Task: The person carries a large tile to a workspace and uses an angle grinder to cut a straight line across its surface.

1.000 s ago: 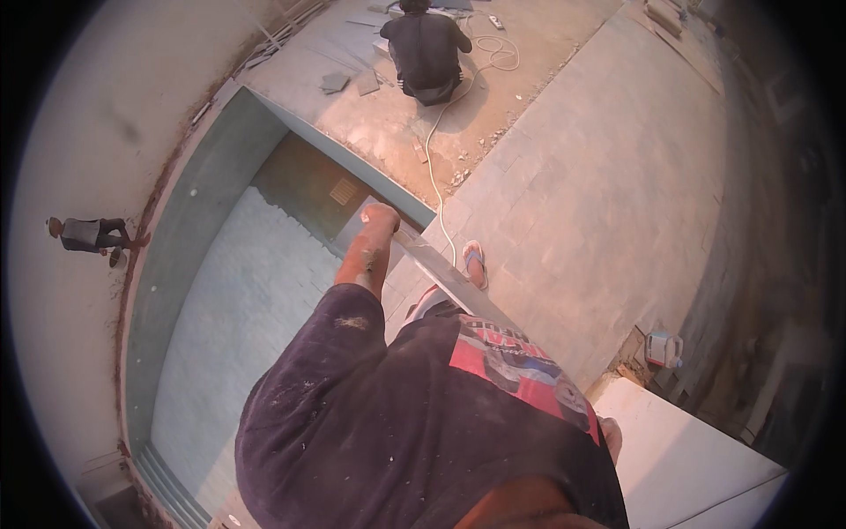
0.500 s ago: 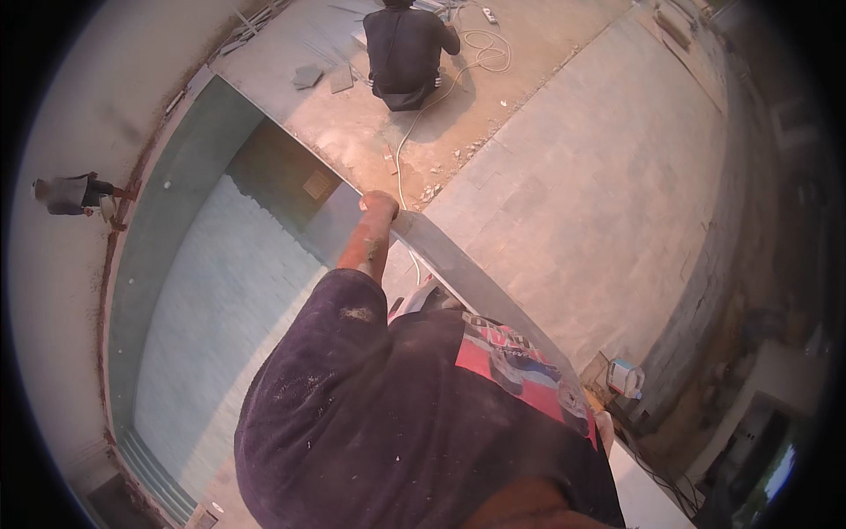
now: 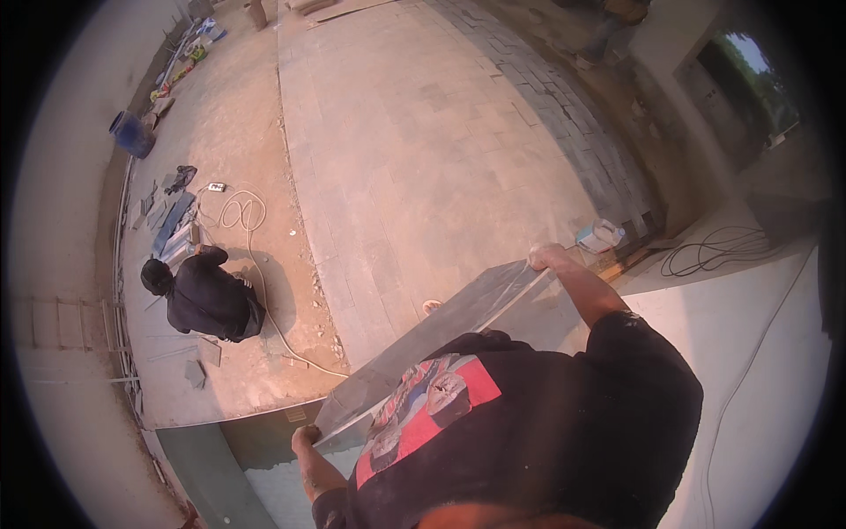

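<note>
Place: open-air building site | paving (image 3: 397,176) laid beside bare ground (image 3: 238,97), rubble (image 3: 315,280) strewn along the border | loose grey slab piece (image 3: 195,374), pale looped cable (image 3: 310,362), blue barrel (image 3: 133,136) noted | green-walled sunken basin (image 3: 201,454) seen alongside

Ahead-left of the left grip (image 3: 306,437): co-worker (image 3: 211,300) crouching, dark clothes. Gray tile offcut (image 3: 195,375) lies between, nearer the co-worker. Pale cord (image 3: 286,346) runs from near the left grip out to loose loops; white power strip (image 3: 217,187) just past those. Blue barrel (image 3: 132,135) farther out, by the wall. Green-sided pool (image 3: 201,467) left of the left grip. Plastic jug (image 3: 601,235) just beyond the right grip (image 3: 548,257); dark cable coil (image 3: 705,260) farther right.
</note>
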### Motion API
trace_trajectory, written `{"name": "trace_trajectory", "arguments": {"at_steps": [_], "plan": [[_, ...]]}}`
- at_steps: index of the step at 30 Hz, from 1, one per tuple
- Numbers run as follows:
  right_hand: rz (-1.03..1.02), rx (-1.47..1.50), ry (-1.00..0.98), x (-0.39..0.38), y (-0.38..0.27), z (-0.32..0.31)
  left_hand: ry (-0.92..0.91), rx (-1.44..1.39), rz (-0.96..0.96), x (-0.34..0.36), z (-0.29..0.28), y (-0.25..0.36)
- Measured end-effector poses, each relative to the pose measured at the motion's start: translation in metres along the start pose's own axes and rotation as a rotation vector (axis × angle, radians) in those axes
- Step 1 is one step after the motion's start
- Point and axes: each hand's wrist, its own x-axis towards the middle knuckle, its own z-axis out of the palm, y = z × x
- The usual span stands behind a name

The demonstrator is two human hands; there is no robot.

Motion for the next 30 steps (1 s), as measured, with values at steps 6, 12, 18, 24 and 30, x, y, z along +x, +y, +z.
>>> {"name": "trace_trajectory", "arguments": {"at_steps": [6,12,18,24,30], "plan": [[0.007,-0.076,-0.086,0.089,-0.012,-0.054,0.434,0.150,0.596,-0.073,0.046,0.030],[-0.062,-0.191,-0.139,0.132,-0.020,-0.101,0.528,-0.481,0.654,-0.237,0.039,0.116],[-0.070,-0.239,-0.136,0.186,-0.024,-0.108,0.491,-0.401,0.538,-0.206,0.052,0.148],[-0.069,-0.253,-0.120,0.200,-0.020,-0.126,0.511,-0.321,0.513,-0.175,0.019,0.164],[0.160,-0.113,-0.126,0.349,0.000,-0.045,0.472,-0.095,0.623,-0.133,-0.057,0.187]]}}
